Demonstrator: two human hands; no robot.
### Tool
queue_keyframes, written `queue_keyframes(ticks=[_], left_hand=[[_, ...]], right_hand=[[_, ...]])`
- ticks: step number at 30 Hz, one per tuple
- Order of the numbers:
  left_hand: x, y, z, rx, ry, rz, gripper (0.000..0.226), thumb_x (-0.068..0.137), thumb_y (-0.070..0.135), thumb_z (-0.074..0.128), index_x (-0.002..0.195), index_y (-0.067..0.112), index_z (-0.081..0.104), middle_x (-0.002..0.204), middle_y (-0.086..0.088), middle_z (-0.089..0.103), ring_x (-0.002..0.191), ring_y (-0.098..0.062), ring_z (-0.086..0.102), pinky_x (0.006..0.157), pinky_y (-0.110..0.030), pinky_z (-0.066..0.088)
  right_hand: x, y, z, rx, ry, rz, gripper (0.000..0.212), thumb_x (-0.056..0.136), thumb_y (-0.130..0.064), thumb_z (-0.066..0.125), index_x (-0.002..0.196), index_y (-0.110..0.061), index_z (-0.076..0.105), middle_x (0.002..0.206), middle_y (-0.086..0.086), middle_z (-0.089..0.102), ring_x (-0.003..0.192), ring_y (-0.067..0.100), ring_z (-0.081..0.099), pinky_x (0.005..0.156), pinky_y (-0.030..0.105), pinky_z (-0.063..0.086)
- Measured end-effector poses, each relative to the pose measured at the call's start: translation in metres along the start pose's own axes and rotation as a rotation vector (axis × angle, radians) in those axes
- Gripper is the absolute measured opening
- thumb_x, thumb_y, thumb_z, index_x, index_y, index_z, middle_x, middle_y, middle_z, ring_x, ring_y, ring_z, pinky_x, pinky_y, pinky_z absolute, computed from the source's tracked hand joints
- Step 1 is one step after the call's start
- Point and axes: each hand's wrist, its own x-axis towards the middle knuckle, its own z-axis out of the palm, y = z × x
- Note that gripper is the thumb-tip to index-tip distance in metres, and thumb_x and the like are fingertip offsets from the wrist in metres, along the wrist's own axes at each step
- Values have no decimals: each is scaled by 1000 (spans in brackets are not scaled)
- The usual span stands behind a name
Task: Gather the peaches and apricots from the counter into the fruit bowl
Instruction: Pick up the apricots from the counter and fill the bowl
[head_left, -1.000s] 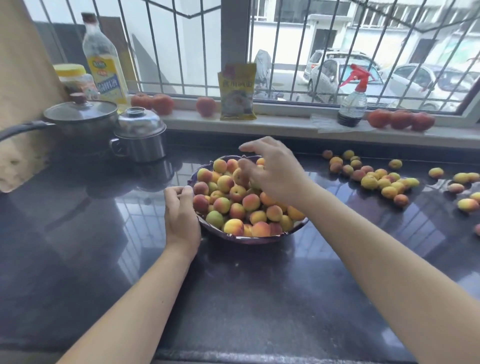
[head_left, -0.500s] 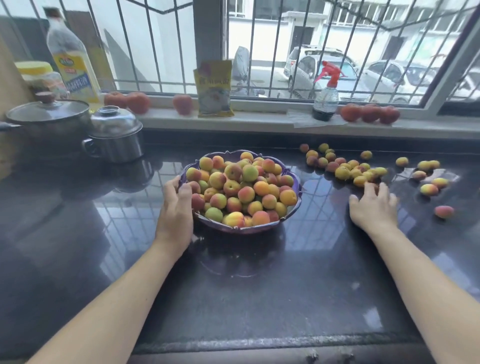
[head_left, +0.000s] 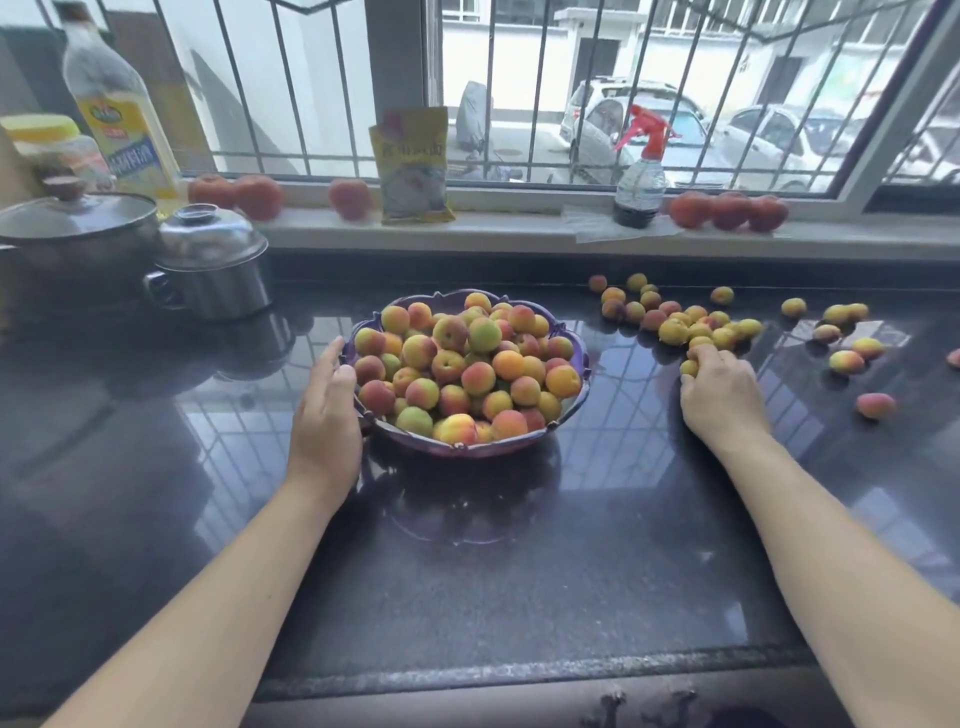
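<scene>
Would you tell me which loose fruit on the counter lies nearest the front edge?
The reddish peach alone at the far right, beyond the right hand; every other loose fruit lies farther back towards the window.

**Two bare arms, no clothing in view**

Only the two forearms and hands of the person are visible. The left hand (head_left: 326, 415) belongs to an arm that enters the picture from about 7 o'clock; the right hand (head_left: 722, 395) belongs to an arm that enters from about 4 o'clock. Both arms are bare up to the picture's edge: no sleeve, cuff or glove covers them. The wrists carry no watch or bracelet, and the fingers show no ring. The forearms are slim and smooth. The fingernails which can be seen look short and unpainted.
</scene>
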Motion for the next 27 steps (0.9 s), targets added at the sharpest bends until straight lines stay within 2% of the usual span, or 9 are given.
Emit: queue_keyframes(ticks=[2,5,9,13,16,19,21,24,27], left_hand=[[0,0,0,-21,14,-3,64,92,57,37,152,42,55,151,7,62,140,-18,59,118,-57,47],[-4,5,2,-53,25,-7,66,91,58,38,152,40,55,150,6,63,140,-18,60,118,-56,47],[-5,8,2,-57,31,-17,63,90,55,40,148,37,58,148,8,64,139,-15,60,118,-54,47],[-12,18,3,-49,36,-16,66,91,53,41,152,34,55,145,11,63,137,-12,59,120,-48,47],[-13,19,4,-42,35,4,64,93,50,39,152,32,55,146,8,61,137,-14,59,120,-49,47],[-11,18,3,-30,42,10,65,92,50,38,152,31,56,148,5,62,138,-18,59,119,-51,47],[-10,18,4,-11,42,5,67,93,49,37,154,29,54,148,5,61,138,-17,58,119,-50,46],[-9,16,4,1,46,20,63,96,47,36,154,29,55,146,7,62,137,-15,59,119,-47,47],[-7,13,6,45,49,40,49,111,33,37,157,26,52,145,13,55,134,-6,50,115,-26,38]], right_hand=[[-6,-6,-9,66,12,-25,25,98,-16,57,122,-8,57,119,21,62,108,39,54,90,41,45],[-13,-35,-29,344,-33,-43,22,95,-21,66,115,-13,62,107,8,66,97,26,60,79,30,44],[-28,-113,-67,632,-29,-341,22,91,-28,73,109,-19,64,94,-12,66,89,4,64,81,16,50],[-44,-176,-73,540,-26,-591,25,88,-39,73,105,-23,64,89,-15,64,91,6,52,76,14,39],[-48,-192,-50,361,-13,-691,27,89,-43,71,107,-23,64,94,-12,57,97,12,44,83,25,40],[-48,-189,-43,468,10,-623,32,88,-39,72,115,-22,66,98,-7,56,99,13,45,86,25,37],[-44,-178,-47,606,67,-533,24,90,-31,71,111,-20,68,95,-4,60,96,15,51,85,26,39],[-26,-137,-37,615,162,-354,17,91,-20,62,104,-13,71,97,0,62,97,24,57,90,36,45],[-5,-77,-11,379,96,-43,42,86,-26,50,121,-9,66,128,18,54,123,40,46,109,46,34]])
